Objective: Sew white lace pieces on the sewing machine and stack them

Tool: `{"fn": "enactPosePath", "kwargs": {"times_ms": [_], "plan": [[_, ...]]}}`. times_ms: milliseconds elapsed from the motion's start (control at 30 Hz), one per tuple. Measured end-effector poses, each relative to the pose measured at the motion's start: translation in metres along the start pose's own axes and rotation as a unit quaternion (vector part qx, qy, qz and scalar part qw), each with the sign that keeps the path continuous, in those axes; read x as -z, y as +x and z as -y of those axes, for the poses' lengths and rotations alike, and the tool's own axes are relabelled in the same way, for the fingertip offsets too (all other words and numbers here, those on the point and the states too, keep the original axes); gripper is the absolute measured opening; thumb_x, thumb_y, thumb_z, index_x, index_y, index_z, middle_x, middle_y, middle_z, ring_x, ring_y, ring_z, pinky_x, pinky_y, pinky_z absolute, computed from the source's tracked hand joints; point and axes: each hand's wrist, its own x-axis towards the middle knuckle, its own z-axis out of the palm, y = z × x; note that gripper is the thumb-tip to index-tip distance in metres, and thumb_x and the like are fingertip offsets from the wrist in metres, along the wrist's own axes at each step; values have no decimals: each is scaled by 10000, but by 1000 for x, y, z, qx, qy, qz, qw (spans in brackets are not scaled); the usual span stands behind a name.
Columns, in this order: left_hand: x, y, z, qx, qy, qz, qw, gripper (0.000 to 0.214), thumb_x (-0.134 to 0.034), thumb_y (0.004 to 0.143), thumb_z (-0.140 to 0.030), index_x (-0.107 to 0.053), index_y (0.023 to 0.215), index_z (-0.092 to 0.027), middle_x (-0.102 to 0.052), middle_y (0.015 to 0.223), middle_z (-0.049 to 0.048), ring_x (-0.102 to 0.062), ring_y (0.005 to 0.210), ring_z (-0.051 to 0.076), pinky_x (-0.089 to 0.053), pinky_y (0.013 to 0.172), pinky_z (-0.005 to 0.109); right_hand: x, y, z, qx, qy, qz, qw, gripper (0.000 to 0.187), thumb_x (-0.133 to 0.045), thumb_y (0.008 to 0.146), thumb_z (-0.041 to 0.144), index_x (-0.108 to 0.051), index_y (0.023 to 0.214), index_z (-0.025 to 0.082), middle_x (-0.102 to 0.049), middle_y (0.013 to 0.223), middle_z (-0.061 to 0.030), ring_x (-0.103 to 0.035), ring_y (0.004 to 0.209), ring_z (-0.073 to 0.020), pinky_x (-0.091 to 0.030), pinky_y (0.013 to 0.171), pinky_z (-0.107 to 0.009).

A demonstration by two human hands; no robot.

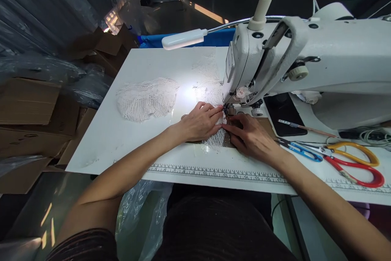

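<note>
White lace fabric (215, 141) lies under the needle area of a white sewing machine (241, 57). My left hand (201, 121) rests on the lace, fingers stretched out toward the presser foot (226, 109). Close to the foot on the other side, my right hand (249, 135) has its fingers bent, thumb and forefinger pinching the lace edge. More white lace (207, 90) extends behind the left hand. A separate gathered lace piece (146, 100) lies on the left of the white table (119, 147). The stitching point is partly hidden by the fingers.
To the right lie blue-handled snips (305, 152), scissors with red and orange handles (371, 176), a pencil-like stick (308, 128) and a black phone-like slab (284, 110). A lit lamp (185, 40) hangs over the table. Cardboard boxes (27, 102) stand left. A printed ruler (214, 172) lines the front edge.
</note>
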Motion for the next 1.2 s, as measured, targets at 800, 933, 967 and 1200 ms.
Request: {"fn": "enactPosePath", "kwargs": {"times_ms": [800, 933, 967, 1200], "plan": [[-16, -7, 3, 13, -58, -57, 997, 435, -416, 1015, -363, -521, 1379, -150, -515, 1474, 132, -517, 1238, 279, -326, 1120, 512, -5, -5, 2, -33, 30, -25, 999, 356, -514, 945, 243, -669, 1263, 279, -574, 1222, -115, -554, 1107, -285, -514, 916, -500], [-18, -7, 0, 14, -39, -66, 997, 429, -422, 1015, -357, -527, 1357, -122, -518, 1465, 144, -519, 1246, 274, -315, 1147, 522, -4, -4, 2, -24, 24, -27, 999, 343, -513, 949, 248, -679, 1248, 244, -570, 1206, -130, -551, 1090, -282, -516, 909, -496], [-18, -7, -1, 16, -32, -72, 997, 422, -427, 1014, -357, -536, 1343, -118, -525, 1456, 147, -523, 1248, 275, -313, 1151, 526, -4, -4, 2, -21, 24, -29, 999, 338, -517, 948, 249, -682, 1243, 236, -568, 1206, -134, -548, 1091, -283, -517, 906, -494], [-19, -6, -5, -23, -51, -133, 990, 260, -479, 987, -264, -679, 1137, -191, -716, 1170, 64, -661, 992, 209, -438, 1060, 495, -4, -5, 4, -28, 6, -27, 999, 361, -517, 936, 214, -675, 1259, 248, -561, 1206, -144, -530, 1098, -295, -509, 882, -492]]}}
